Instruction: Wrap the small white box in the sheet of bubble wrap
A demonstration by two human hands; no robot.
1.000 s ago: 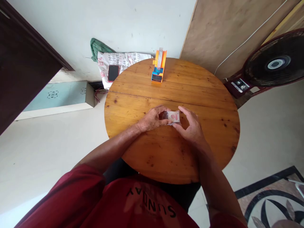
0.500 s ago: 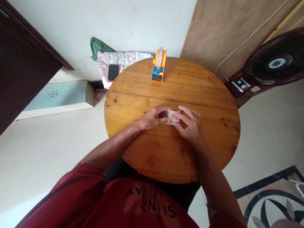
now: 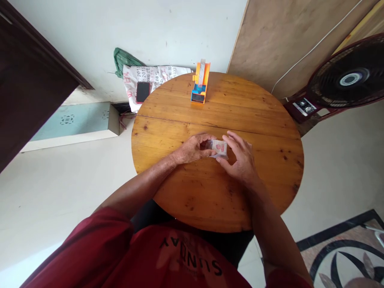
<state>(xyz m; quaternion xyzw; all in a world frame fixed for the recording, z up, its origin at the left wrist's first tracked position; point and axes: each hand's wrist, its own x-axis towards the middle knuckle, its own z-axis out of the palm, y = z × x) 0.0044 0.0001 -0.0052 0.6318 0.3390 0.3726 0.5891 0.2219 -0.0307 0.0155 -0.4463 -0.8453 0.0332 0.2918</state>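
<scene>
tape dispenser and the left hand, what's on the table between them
Bare wooden tabletop, crossed by a thin dark seam, lies between the tape dispenser and the left hand in the head view.

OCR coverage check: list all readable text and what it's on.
"SUNDAY": red shirt, upside down in view.
"2015", twice: white printed sheet; its other print is too small or blurred.
Small packet: red print, too small to read.
Fan panel: markings too small to read.
</scene>
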